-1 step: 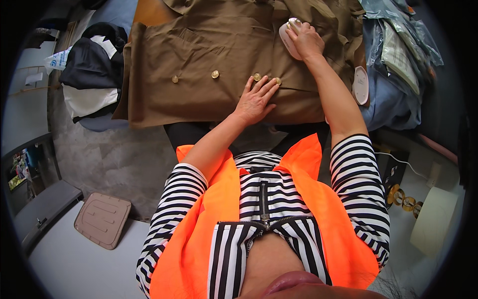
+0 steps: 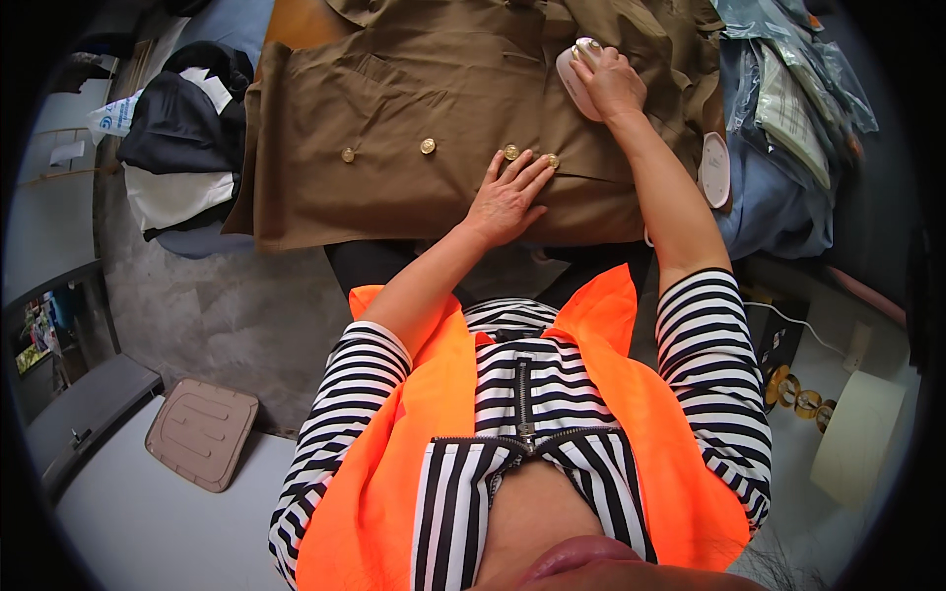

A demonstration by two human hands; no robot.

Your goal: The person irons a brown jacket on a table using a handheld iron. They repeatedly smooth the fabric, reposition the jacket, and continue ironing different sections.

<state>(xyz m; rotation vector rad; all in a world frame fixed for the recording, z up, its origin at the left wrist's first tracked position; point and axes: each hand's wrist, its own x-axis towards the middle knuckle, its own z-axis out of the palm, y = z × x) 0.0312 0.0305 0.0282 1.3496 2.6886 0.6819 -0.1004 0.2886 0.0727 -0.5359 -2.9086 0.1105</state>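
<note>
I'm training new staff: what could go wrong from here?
What looks like a pale iron in the right hand may be hot and could burn the left hand, spread on the brown coat. The coat looks wrinkled, so creases could be pressed in. The pale oval piece lies close to the right forearm and might get knocked.

Left hand flat — right hand curled

Blue print on plastic bag, wording unreadable

Matt cloth garment; glossy buttons, seemingly metal.
</note>
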